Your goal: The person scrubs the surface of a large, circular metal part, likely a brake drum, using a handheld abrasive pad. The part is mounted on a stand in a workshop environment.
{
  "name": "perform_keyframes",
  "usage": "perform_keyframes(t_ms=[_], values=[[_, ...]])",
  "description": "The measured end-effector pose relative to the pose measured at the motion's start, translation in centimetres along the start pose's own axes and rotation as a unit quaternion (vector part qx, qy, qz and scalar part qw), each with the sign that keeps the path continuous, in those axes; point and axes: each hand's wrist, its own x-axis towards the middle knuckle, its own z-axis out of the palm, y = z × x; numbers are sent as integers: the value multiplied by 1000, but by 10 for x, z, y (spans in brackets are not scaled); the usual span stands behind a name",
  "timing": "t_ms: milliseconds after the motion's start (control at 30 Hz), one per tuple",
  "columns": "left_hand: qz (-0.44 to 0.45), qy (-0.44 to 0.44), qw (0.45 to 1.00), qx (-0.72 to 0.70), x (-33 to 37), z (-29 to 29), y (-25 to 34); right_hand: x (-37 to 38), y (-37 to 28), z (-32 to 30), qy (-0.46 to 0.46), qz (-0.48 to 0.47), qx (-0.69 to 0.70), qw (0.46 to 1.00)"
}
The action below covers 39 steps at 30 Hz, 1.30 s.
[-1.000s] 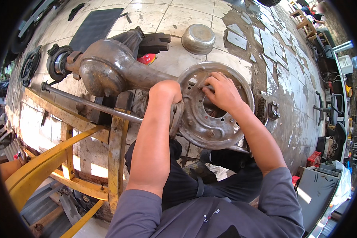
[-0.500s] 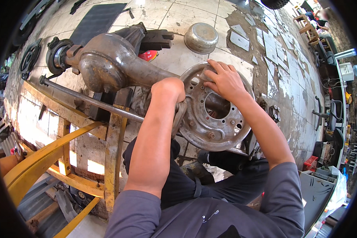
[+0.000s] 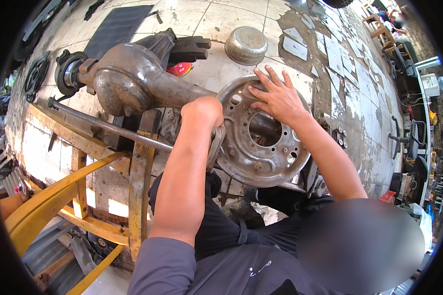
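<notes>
A round metal brake backing plate (image 3: 231,162), with a large centre hole and several smaller holes, stands at the end of a greasy axle housing (image 3: 123,78). My right hand (image 3: 279,98) lies on the plate's upper face with its fingers spread. On the plate's left side, my left hand (image 3: 202,109) is bent at the wrist and reaches behind the rim. Its fingers are hidden there, so what they touch does not show. A long metal rod (image 3: 108,126) runs below the housing toward my left forearm.
A yellow metal stand (image 3: 140,196) is at the left under the housing. Beyond the plate, a metal basin (image 3: 246,45) rests on the tiled floor, near broken tiles (image 3: 295,48). Dark blocks (image 3: 189,49) lie behind the housing. Shelves of parts line the right side.
My right hand's fingers have spread wider on the plate and its fingertips have lifted slightly. The whole view has shifted a little. A blurred dark patch now covers the lower right.
</notes>
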Motion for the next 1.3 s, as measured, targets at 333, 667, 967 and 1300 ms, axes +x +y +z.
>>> perform_keyframes(t_ms=[333,667,967,1300], values=[[-10,10,1000,-8,-3,0,1,-1,6,-1,-14,1,3,1000],[-15,-11,1000,-17,-4,-3,0,3,2,-2,-34,2,-2,999],[-6,-5,1000,-15,-7,-8,4,5,4,-6,-60,8,5,998],[-10,-15,1000,-13,-8,-8,5,4,-3,-8,-52,19,25,998]])
